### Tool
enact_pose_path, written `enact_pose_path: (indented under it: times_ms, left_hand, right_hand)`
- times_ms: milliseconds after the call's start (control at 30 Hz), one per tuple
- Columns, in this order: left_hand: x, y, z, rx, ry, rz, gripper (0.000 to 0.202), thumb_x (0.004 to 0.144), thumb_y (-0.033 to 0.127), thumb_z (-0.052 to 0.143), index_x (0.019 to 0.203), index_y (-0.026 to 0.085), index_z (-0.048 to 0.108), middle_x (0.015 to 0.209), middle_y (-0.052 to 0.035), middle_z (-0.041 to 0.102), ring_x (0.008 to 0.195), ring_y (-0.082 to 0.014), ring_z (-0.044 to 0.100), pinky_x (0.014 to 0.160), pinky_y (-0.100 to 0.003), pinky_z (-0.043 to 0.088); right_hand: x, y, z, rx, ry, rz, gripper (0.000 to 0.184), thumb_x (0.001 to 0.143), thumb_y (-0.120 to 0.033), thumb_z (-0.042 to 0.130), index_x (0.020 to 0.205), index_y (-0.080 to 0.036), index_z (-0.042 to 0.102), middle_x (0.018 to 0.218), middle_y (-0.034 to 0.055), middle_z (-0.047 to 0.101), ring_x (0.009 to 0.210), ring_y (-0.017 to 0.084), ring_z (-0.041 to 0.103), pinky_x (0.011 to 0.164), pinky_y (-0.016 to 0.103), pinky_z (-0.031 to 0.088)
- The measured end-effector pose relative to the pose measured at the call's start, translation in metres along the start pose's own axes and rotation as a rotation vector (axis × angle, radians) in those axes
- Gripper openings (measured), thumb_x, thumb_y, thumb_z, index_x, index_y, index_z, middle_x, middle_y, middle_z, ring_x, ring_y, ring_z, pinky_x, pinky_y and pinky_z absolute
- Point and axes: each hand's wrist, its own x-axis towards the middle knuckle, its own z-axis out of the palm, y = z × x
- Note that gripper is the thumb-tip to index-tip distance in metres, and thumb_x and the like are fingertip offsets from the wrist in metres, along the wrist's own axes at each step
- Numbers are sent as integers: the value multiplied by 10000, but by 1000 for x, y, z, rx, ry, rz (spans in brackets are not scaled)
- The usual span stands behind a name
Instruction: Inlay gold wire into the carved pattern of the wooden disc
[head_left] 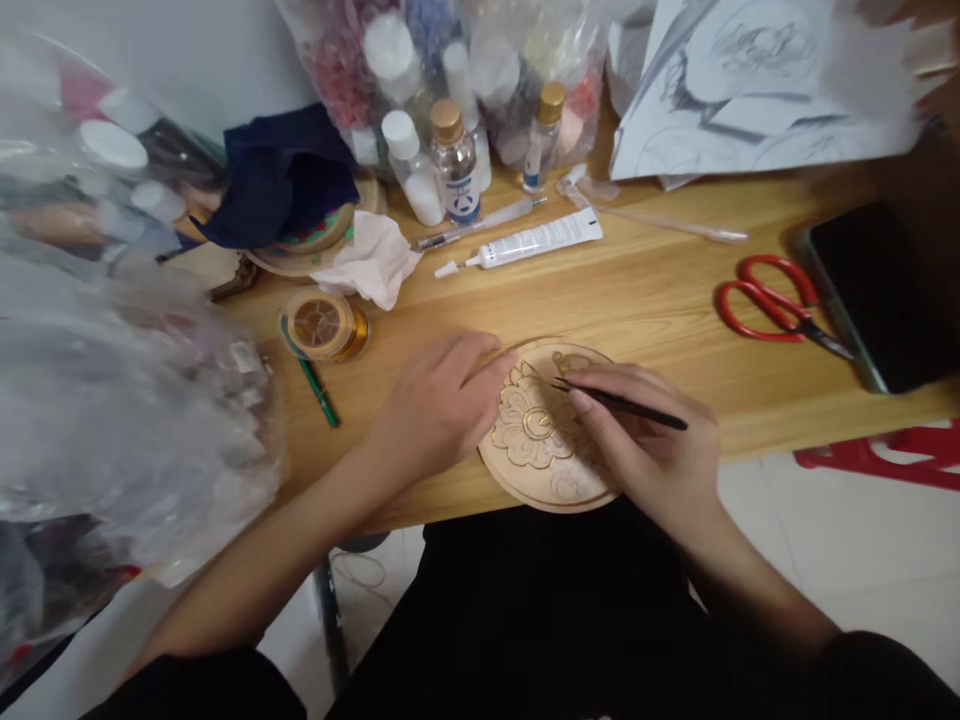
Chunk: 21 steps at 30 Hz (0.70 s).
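A round, pale wooden plaque (525, 488) lies at the table's front edge, bearing a flower pattern outlined in gold wire, with pencil lines showing around it. My left hand (442, 405) grips the plaque's left rim, its fingers bent over the edge. In my right hand (667, 450) is a pair of black tweezers (637, 405), pinched between thumb and fingers. The tips point left, just over the upper part of the pattern. Whether they hold a piece of wire is too small to make out.
Red-handled scissors (780, 305) and a phone (881, 290) lie at the right. Behind the plaque are a white glue tube (540, 240), a pen (484, 222) and small bottles (455, 165). A wire spool (326, 325) stands left, near plastic bags (135, 400).
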Motion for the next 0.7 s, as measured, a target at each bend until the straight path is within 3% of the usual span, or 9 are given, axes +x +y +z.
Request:
enact_pose_path:
  times_ms: [133, 300, 700]
  left_hand:
    - [3, -14, 7, 2, 9, 97, 219, 969, 170, 469, 1105, 199, 639, 1114, -62, 720, 1024, -207, 659, 880, -367, 546]
    - [2, -16, 15, 63, 71, 171, 218, 974, 159, 463, 1080, 185, 652, 1084, -42, 738, 997, -193, 681, 864, -331, 559]
    - [0, -17, 19, 64, 88, 158, 175, 975, 181, 512, 988, 162, 686, 1074, -36, 731, 975, -198, 670, 854, -326, 557]
  right_hand:
    - [5, -5, 9, -44, -67, -41, 190, 871, -160, 672, 1026, -262, 711, 981, 20, 761, 944, 192, 723, 841, 369, 614]
    - [11, -8, 16, -69, -103, -43, 213, 871, -127, 660, 1030, -261, 705, 981, 19, 758, 935, 192, 720, 847, 370, 607]
    - [11, -11, 22, -133, -79, -36, 272, 841, -97, 689, 1034, -285, 719, 959, 2, 760, 899, 189, 725, 835, 362, 614]
